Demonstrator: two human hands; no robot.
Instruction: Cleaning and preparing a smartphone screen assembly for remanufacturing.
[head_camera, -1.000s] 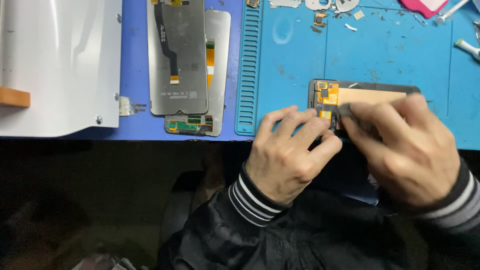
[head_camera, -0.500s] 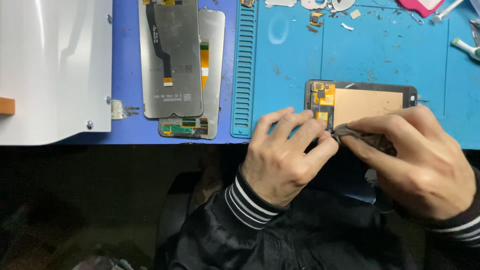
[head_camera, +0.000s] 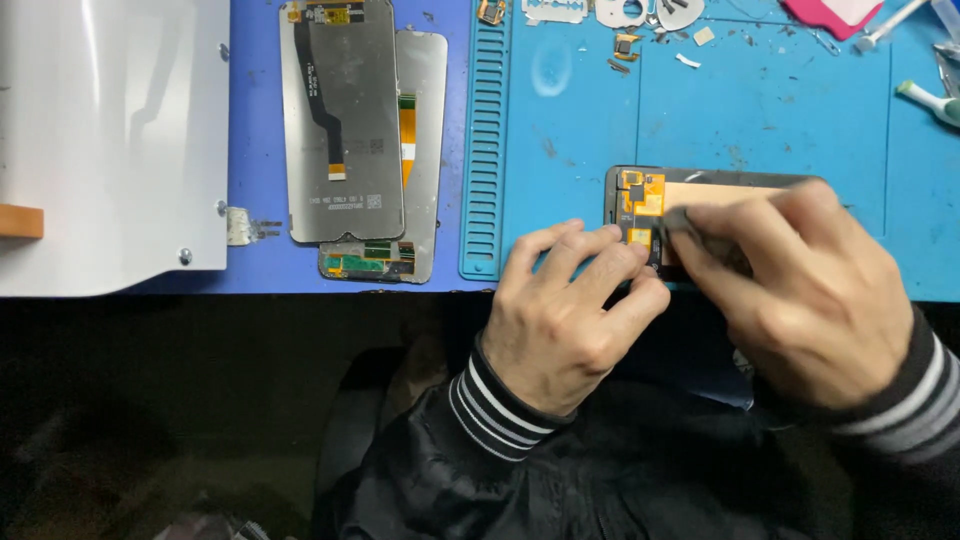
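A phone screen assembly (head_camera: 645, 195) lies face down near the front edge of the blue work mat (head_camera: 780, 110), with orange flex cable and small parts showing at its left end. My left hand (head_camera: 570, 315) presses fingertips on its lower left corner. My right hand (head_camera: 800, 285) covers most of the assembly and pinches a thin dark tool (head_camera: 690, 228) against the flex area. Both sleeves are black with striped cuffs.
Two more screen panels (head_camera: 345, 120) lie stacked left of the mat's ribbed edge (head_camera: 486, 150). A white board (head_camera: 110, 140) fills the far left. Small metal parts (head_camera: 630, 20), a pink item (head_camera: 830, 12) and a white tool (head_camera: 925, 100) sit along the back and right.
My right hand has slid left over the assembly and now hides most of it. The left hand stays on the corner. The camera view shifted slightly.
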